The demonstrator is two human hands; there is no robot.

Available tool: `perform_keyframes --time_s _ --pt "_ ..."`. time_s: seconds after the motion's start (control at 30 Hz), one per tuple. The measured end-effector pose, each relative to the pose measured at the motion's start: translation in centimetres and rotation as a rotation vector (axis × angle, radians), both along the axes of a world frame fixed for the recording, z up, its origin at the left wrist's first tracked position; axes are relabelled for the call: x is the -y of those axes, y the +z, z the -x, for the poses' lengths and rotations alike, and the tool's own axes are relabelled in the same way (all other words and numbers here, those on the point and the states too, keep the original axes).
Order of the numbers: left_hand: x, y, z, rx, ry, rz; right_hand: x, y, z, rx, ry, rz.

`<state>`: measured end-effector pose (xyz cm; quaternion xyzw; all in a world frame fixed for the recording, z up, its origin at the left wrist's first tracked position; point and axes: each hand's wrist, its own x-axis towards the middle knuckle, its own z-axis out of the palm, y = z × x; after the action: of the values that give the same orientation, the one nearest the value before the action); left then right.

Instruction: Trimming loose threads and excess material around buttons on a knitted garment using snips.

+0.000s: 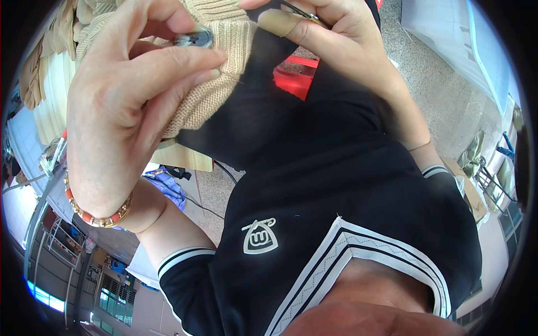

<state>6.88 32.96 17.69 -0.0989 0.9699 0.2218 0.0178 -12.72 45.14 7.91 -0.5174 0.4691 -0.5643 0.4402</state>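
My left hand (126, 84), with an orange-and-gold bracelet (98, 218) at its wrist, is closed at the upper left. Its fingertips pinch a shiny dark button (200, 38) against the ribbed edge of a beige knitted garment (230, 53). Just right of the ribbing is my right hand (336, 36), with a tan wrap on the thumb. Its fingers curl round a thin, dark, curved tool (302, 12), cut off by the top edge, so its kind is unclear. How the button meets the knit is hidden by my left fingers.
More beige knitwear (56, 42) is heaped at the far left, by a pale wooden board (182, 158). Below the board are a purple bundle (168, 187) and a black cable (204, 208). Between my hands, lower down, something red (294, 84) shows. A pale translucent panel (448, 39) stands at the upper right.
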Motion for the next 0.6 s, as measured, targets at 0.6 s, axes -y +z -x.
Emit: perform_keyframes --time_s 0.6 --pt "-0.2 -3.7 0.3 -0.419 0.272 -0.268 -0.7 5.3 1.3 -0.318 -0.038 0.059"
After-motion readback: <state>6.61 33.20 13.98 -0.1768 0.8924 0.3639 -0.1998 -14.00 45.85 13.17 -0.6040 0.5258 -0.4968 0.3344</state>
